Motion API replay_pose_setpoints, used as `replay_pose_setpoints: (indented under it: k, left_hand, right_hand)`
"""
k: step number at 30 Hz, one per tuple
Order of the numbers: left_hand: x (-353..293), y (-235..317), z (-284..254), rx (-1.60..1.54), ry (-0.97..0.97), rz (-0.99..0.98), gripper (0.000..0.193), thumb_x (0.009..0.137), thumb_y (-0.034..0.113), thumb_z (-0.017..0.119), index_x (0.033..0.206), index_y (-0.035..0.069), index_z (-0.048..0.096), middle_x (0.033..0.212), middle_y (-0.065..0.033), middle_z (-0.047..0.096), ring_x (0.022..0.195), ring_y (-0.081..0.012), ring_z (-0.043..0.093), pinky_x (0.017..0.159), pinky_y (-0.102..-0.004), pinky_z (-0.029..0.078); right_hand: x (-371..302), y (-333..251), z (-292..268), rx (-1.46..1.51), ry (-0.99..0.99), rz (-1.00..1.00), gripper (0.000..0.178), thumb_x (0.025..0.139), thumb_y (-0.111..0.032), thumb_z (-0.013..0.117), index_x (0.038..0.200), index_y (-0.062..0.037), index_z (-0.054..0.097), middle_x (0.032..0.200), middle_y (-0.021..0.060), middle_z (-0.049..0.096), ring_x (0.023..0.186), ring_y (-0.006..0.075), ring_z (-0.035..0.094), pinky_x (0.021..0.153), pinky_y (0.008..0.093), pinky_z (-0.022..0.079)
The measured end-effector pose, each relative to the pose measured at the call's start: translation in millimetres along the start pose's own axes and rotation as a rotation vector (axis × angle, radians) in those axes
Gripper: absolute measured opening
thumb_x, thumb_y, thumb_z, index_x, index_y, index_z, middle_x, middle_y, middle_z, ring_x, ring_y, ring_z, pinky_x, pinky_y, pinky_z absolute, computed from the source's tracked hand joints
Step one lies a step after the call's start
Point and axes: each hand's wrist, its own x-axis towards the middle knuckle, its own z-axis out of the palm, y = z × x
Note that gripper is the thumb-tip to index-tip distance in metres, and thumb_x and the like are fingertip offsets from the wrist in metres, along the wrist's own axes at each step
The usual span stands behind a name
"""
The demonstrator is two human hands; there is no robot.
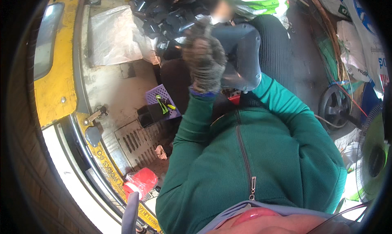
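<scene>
A glossy black moulded plastic part (241, 50) with a rounded outline and small holes at its corners lies over my lap. My left hand (204, 56), in a dirty grey knitted glove, is raised at its left edge. Its fingers look curled closed, though blurred by motion; what they hold I cannot make out. My right forearm in a green sleeve reaches the part's lower right corner, and the right hand is hidden behind it. Beyond the part is a heap of similar black plastic pieces (163, 21).
On the left stands a yellow machine frame (59, 87) with a white sack (116, 35) beside it. A purple perforated basket (163, 97) holds yellow-green-handled cutters (162, 107). A red plastic bag (141, 183) lies nearer. At right are a black wheel (335, 105) and a fan (373, 160).
</scene>
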Motion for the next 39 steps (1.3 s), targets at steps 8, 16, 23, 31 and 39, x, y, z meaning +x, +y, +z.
replay_pose_setpoints:
  k: [8, 16, 23, 31, 39]
  left_hand:
    - [20, 70, 10, -0.526, -0.193, 0.033, 0.041, 0.095, 0.022, 0.057, 0.127, -0.004, 0.055, 0.063, 0.0001, 0.054, 0.043, -0.0049, 0.043, 0.037, -0.0212, 0.038]
    - [2, 1, -15, 0.455, -0.046, 0.447, 0.048, 0.094, 0.027, 0.06, 0.132, -0.002, 0.05, 0.072, -0.0025, 0.057, 0.051, -0.0082, 0.05, 0.044, -0.0229, 0.042]
    - [10, 37, 11, -0.326, -0.118, 0.033, 0.042, 0.092, 0.031, 0.064, 0.124, 0.005, 0.057, 0.066, 0.0057, 0.045, 0.043, -0.0051, 0.036, 0.037, -0.0196, 0.031]
    - [5, 31, 0, -0.485, -0.225, -0.02, 0.028, 0.093, 0.016, 0.062, 0.117, 0.003, 0.058, 0.095, -0.0026, 0.064, 0.06, -0.0071, 0.052, 0.055, -0.0238, 0.048]
    - [-6, 4, 2, 0.111, -0.056, 0.231, 0.042, 0.096, 0.021, 0.058, 0.129, -0.003, 0.053, 0.101, -0.0111, 0.059, 0.073, -0.0148, 0.057, 0.059, -0.0304, 0.049]
  right_hand:
    - [-6, 11, -4, -0.011, 0.014, 0.046, 0.057, 0.092, -0.038, 0.062, 0.136, -0.0032, 0.052, 0.127, 0.0151, 0.06, 0.115, 0.0248, 0.058, 0.1, 0.0327, 0.043]
    - [-5, 3, 6, 0.001, -0.002, 0.035, 0.056, 0.092, -0.037, 0.062, 0.135, -0.0032, 0.052, 0.127, 0.0152, 0.06, 0.114, 0.025, 0.058, 0.1, 0.0329, 0.044]
    - [2, 12, 5, -0.002, 0.015, 0.064, 0.056, 0.092, -0.037, 0.062, 0.135, -0.0033, 0.052, 0.127, 0.0154, 0.06, 0.114, 0.0252, 0.058, 0.1, 0.0331, 0.044]
    - [0, 13, -1, -0.007, 0.037, 0.086, 0.055, 0.092, -0.037, 0.062, 0.135, -0.0033, 0.053, 0.126, 0.0155, 0.06, 0.114, 0.0254, 0.059, 0.099, 0.0333, 0.044]
    - [5, 1, 10, 0.025, 0.012, 0.066, 0.055, 0.091, -0.036, 0.063, 0.134, -0.0034, 0.053, 0.126, 0.0157, 0.061, 0.113, 0.0256, 0.059, 0.099, 0.0334, 0.045]
